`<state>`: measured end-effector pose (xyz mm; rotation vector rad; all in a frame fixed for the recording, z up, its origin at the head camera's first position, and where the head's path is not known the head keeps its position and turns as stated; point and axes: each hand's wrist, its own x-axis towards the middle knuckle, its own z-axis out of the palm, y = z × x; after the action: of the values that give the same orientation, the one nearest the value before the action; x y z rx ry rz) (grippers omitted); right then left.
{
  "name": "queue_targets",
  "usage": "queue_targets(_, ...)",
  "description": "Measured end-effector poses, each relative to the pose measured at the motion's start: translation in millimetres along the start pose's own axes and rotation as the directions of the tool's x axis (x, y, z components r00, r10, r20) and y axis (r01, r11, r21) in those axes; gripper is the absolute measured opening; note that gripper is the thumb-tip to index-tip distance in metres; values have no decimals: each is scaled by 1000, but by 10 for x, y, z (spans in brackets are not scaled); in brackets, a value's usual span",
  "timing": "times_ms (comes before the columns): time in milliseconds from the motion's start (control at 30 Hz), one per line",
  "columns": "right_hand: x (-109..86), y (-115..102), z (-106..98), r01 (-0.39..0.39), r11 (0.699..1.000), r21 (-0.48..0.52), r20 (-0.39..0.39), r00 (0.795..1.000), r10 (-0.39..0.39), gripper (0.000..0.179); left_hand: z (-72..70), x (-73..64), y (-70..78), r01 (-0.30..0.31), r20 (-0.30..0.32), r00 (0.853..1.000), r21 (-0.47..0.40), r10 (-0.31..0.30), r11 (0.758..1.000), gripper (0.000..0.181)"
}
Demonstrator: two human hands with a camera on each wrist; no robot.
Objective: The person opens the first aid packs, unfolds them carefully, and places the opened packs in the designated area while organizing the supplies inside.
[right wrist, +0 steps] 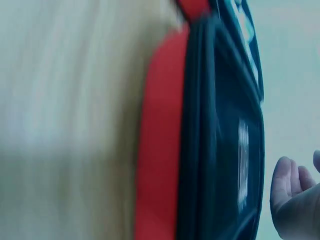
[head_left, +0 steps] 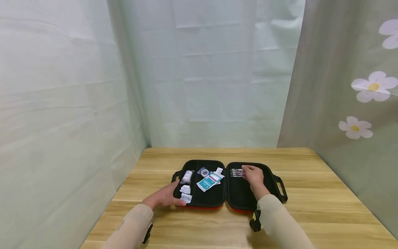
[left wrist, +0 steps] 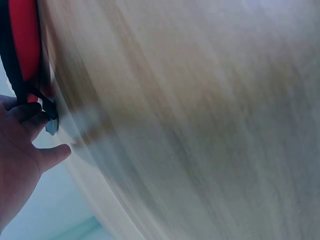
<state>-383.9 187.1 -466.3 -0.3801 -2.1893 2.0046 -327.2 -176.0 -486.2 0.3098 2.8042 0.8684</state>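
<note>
A red case with black lining (head_left: 211,202) lies opened flat on the table. My left hand (head_left: 169,194) rests at its left edge, thumb stretched toward the front corner; in the left wrist view the fingers of my left hand (left wrist: 25,145) touch the black strap at the edge. My right hand (head_left: 254,175) hovers over the right half, fingertips beside a clear pack of thin sticks (head_left: 237,173). In the right wrist view, the right hand (right wrist: 295,197) has loosely bent fingers with nothing between them, and the stick pack (right wrist: 243,162) lies against the lining.
In the case's left half are a white wrapped roll (head_left: 187,176), small white packets (head_left: 185,189), a tape roll (head_left: 204,172) and a teal-and-white packet (head_left: 209,182). A black handle (head_left: 282,188) sticks out at right. Curtains surround the wooden table (head_left: 199,230).
</note>
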Motion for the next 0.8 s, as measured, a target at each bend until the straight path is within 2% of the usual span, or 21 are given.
queue_targets(200,-196,43,246,-14,991,131,-30,999,18,30,-2,-5,-2,34,4,999,14,-34,999,120)
queue_targets(333,-310,79,377,-21,981,193,-41,999,29,29,-1,-9,9,32,2,999,15,-32,999,120)
queue_targets(533,-512,137,544,-53,970,236,-34,997,63,30,-3,2,1,24,3,1000,15,-24,1000,120)
queue_targets(800,-752,124,742,-69,969,235,-18,997,75,26,-3,18,-30,6,2,1000,16,-6,1000,121)
